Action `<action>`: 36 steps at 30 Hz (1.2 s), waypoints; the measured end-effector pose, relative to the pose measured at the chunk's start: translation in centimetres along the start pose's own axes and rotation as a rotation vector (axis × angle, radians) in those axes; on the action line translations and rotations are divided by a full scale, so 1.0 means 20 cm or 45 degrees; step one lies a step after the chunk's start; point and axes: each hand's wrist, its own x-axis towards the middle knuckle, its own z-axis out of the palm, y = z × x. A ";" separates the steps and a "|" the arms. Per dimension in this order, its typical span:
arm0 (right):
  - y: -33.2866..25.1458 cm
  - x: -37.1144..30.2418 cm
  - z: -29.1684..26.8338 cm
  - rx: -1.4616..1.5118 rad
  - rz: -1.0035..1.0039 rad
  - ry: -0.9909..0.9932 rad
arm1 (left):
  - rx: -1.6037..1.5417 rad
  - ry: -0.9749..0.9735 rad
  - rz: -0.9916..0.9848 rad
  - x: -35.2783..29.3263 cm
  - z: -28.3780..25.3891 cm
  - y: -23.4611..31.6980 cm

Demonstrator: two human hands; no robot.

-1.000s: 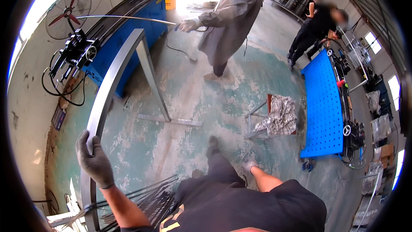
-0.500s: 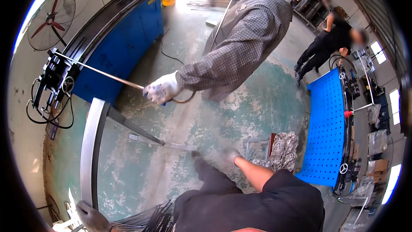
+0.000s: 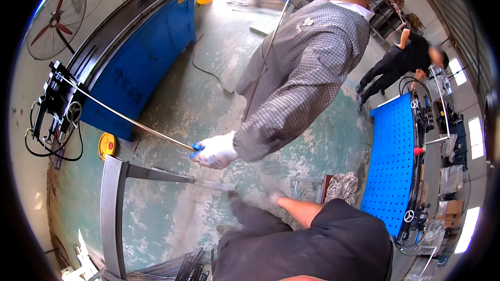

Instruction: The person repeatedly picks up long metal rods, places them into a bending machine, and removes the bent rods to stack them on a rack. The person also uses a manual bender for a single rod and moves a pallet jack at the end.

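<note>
My left hand (image 3: 108,275), in a grey glove, barely shows at the lower edge, at the near end of a grey square-tube metal frame (image 3: 112,213). Its fingers are hidden. The frame's long bar stands out in front of me, and a crosspiece runs from its far end to the right. My right hand (image 3: 274,197), also gloved, is in front of my right knee, smeared by motion. Nothing can be made out in it. Across from me, a co-worker's white-gloved hand (image 3: 217,152) grips a long thin metal rod (image 3: 141,126) reaching to a black machine head (image 3: 65,91).
A long blue machine bench (image 3: 140,62) stands at the far left beside a fan (image 3: 56,21). On the floor are a yellow disc (image 3: 107,145), thin black rods (image 3: 177,268) and a crumpled cloth (image 3: 341,187). A perforated blue panel (image 3: 390,161) is on the right, near another person (image 3: 393,62).
The co-worker's hand and rod end have shifted right and nearer. The frame's far corner sits lower in view, and my left hand has slipped mostly out of the picture. The yellow disc now shows.
</note>
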 end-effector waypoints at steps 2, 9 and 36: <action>0.07 -0.02 0.05 0.024 -0.013 0.039 | -0.061 -0.011 -0.057 0.02 0.03 -0.04; 0.01 -0.02 -0.04 0.026 0.020 0.017 | 0.042 -0.018 -0.127 0.03 -0.01 0.08; -0.15 -0.09 -0.05 0.062 -0.057 0.039 | -0.142 -0.334 -0.059 0.06 -0.05 -0.09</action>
